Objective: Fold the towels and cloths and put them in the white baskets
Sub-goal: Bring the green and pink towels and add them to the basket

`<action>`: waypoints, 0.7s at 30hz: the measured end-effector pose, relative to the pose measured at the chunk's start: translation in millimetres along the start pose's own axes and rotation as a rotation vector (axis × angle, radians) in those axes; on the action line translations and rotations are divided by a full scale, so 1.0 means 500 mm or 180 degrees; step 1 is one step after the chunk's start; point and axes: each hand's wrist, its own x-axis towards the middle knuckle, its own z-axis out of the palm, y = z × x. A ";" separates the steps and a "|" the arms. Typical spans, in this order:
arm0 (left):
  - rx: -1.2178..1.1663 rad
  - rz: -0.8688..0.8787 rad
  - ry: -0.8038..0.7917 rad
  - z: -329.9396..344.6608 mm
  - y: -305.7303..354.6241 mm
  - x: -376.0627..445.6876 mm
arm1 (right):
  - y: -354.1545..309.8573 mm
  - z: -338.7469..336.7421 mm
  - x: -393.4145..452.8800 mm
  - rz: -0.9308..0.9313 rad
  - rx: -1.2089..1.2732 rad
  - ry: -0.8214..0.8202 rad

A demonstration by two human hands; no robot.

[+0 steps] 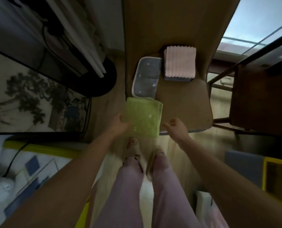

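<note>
A folded green towel [143,117] lies at the near left corner of the narrow tan table [184,99], overhanging its front edge. My left hand [120,125] grips the towel's left edge. My right hand [175,127] hovers just right of the towel with loosely curled fingers, holding nothing. Farther back, a white basket [135,83] holds a folded grey cloth with white stars [146,76]. Beside it a folded pink ribbed cloth [179,61] sits on top of a dark cloth stack.
A dark round stand base [104,79] and white poles stand left of the table. A brown chair [260,99] is at the right. My legs and slippered feet [137,148] are below the table's front edge. A yellow bin [276,178] sits lower right.
</note>
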 end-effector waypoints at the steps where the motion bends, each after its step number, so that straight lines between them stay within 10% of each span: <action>1: -0.0076 -0.0078 -0.0031 0.005 0.001 0.026 | -0.010 0.011 0.029 0.0087 0.0126 -0.0025; 21: -0.1440 -0.0985 -0.0305 0.083 -0.048 0.233 | 0.004 0.107 0.241 0.1079 0.1623 -0.0895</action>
